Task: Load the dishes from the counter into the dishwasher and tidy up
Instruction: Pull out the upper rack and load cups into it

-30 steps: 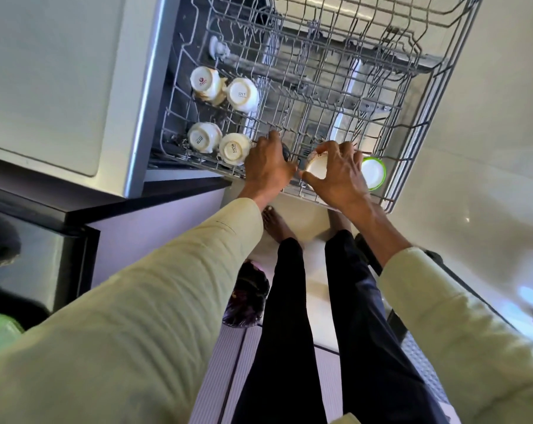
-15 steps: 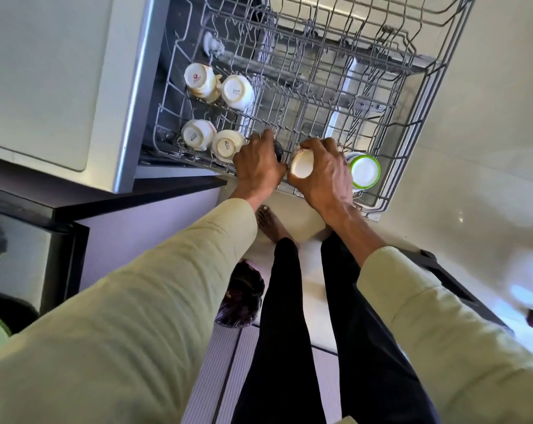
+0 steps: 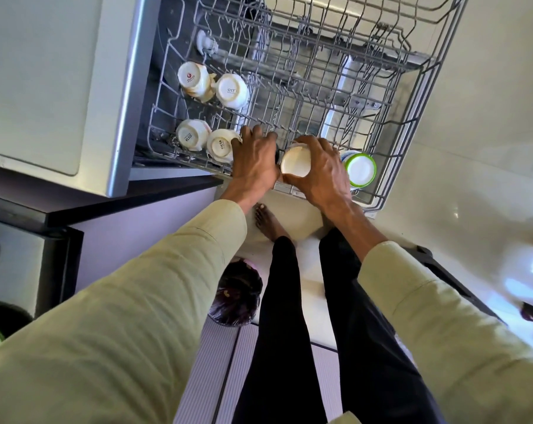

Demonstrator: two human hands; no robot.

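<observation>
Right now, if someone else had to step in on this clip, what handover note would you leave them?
Right hand: fingers curled round an upturned white cup at the front edge of the pulled-out upper rack.
Left hand: fingers curled over something dark beside that cup; what it is cannot be told.
Done: four white cups stand upside down at the rack's left; a green-rimmed bowl sits at the front right.
Left: seat the held cup. The counter is out of view, so remaining dishes cannot be judged.
</observation>
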